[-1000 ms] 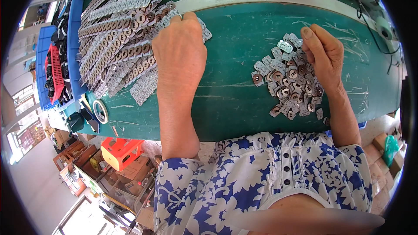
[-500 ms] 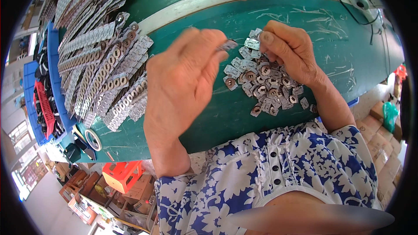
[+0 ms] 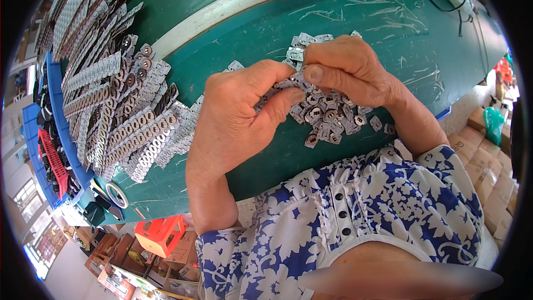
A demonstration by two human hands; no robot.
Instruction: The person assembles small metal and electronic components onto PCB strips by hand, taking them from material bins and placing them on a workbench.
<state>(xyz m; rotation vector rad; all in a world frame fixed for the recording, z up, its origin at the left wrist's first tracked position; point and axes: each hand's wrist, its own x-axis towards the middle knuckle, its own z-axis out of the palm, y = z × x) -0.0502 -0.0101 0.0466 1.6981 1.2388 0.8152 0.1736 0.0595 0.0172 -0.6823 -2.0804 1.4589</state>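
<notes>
Both hands meet over the pile of small metal tabs point(image 3: 327, 116) near the counter's point(image 3: 388, 28) front edge. Left hand point(image 3: 239, 116) & right hand point(image 3: 347, 69) each pinch tabs betw. thumb & fingers. Tabs prob. light, stiff, thin-edged (take by flat sides). Finished strips point(image 3: 122, 116) lie toward the left end.

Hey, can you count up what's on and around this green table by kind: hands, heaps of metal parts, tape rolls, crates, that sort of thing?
Bare hands: 2, left hand and right hand
Loose pile of small silver metal pieces: 1
Spread of long silver linked metal strips: 1
Tape roll: 1
Orange plastic stool: 1
Blue plastic crate: 1
Total: 7
</notes>
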